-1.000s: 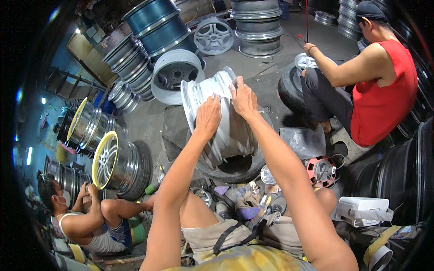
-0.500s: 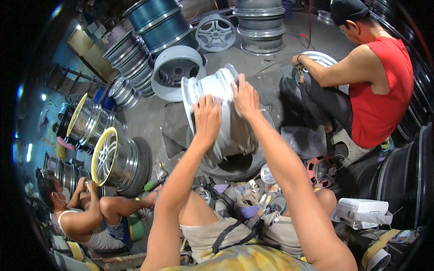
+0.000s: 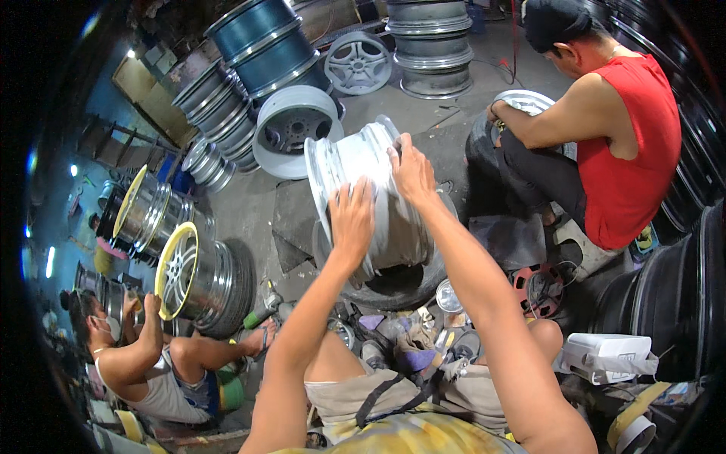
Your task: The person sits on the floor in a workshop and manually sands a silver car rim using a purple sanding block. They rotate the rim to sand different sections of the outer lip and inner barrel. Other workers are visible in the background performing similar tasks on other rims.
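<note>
A white-coated alloy wheel rim (image 3: pixel 363 204) stands on edge in a black rubber tyre (image 3: pixel 393 284) just ahead of the person's knees. Both bare hands lie on its barrel: the left hand (image 3: pixel 352 219) is spread flat, palm down, on the near curve, and the right hand (image 3: pixel 412 170) is cupped over the upper edge with its fingers curled on the flange. Neither clamps anything else; whether a bit of abrasive sits under a palm cannot be told. The step looks like hand work on the coated surface, rubbing or feeling it over, with the tyre as a cradle. Going on would call for rolling the rim to bring a fresh band under the palms while steadying it against tipping. The coating reads matt and chalky, the barrel stepped with raised lips. Beside the person's left, a co-worker holds a yellow-faced polished rim (image 3: pixel 178 268); another in a red sleeveless shirt (image 3: pixel 631 144) crouches ahead to the right.
</note>
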### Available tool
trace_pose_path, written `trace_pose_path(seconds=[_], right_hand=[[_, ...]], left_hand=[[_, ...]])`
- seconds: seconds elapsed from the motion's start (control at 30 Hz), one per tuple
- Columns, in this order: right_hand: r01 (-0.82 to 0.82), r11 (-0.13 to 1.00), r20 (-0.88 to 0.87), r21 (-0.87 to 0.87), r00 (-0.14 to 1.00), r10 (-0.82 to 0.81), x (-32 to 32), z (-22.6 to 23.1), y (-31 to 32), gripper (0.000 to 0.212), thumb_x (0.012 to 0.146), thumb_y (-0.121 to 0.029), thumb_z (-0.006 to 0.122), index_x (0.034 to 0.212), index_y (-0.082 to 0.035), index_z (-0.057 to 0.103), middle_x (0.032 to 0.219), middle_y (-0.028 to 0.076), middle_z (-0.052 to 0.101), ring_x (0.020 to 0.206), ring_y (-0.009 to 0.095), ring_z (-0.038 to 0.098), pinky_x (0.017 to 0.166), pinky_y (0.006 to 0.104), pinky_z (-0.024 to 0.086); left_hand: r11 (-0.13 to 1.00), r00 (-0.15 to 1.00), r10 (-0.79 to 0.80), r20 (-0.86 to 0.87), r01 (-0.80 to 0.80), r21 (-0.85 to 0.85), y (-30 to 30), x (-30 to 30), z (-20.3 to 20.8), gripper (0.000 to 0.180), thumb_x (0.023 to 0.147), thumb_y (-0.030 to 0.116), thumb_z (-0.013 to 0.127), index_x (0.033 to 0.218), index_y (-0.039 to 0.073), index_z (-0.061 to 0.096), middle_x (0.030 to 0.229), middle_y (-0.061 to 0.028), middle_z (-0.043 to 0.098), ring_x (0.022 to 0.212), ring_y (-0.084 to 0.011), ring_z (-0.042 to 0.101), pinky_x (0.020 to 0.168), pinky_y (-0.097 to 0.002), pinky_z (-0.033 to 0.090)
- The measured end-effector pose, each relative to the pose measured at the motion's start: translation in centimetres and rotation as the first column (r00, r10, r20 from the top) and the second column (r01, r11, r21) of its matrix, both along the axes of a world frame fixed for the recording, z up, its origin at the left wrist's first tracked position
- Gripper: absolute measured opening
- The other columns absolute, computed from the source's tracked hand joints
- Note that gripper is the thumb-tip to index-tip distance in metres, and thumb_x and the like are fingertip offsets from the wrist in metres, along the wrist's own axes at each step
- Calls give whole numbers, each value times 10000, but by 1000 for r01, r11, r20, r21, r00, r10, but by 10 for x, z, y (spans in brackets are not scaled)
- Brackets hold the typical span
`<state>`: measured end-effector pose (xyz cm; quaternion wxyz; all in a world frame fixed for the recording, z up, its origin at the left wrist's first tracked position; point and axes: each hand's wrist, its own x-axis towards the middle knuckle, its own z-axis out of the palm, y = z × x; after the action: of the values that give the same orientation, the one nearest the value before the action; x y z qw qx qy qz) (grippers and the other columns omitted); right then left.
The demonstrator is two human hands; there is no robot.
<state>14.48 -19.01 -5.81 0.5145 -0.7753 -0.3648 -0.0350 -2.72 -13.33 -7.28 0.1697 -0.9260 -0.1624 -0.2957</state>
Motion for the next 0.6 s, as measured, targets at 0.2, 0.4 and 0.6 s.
trace_pose_path(seconds=[0.2, 0.4, 0.6], right_hand=[[-8, 1000, 45, 19, 999, 8, -3, -3, 8, 248, 996, -304, 537, 1093, -84, 472, 899, 241, 671, 854, 478, 653, 733, 576, 499], [18, 999, 80, 41, 997, -21, -7, -8, 3, 247, 999, -308, 531, 1081, -81, 481, 899, 240, 674, 836, 471, 658, 727, 570, 510], [-17, 1000, 19, 21, 1000, 17, 3, -2, 3, 250, 991, -293, 547, 1074, -65, 485, 934, 235, 677, 895, 464, 648, 770, 547, 496]], left_hand=[[998, 998, 52, 37, -51, -38, 18, 24, 23, 465, 874, 114, 626, 1333, 54, 589, 1349, -72, 552, 1348, -330, 415, 1146, -555, 267], [999, 1000, -13, 21, 14, -38, -4, -13, -2, 478, 860, 124, 644, 1331, 59, 591, 1337, -75, 560, 1365, -331, 414, 1164, -563, 240], [998, 999, 2, 37, 1, -68, 15, 22, 17, 461, 869, 133, 643, 1325, 79, 595, 1367, -70, 559, 1374, -337, 409, 1165, -582, 227]])
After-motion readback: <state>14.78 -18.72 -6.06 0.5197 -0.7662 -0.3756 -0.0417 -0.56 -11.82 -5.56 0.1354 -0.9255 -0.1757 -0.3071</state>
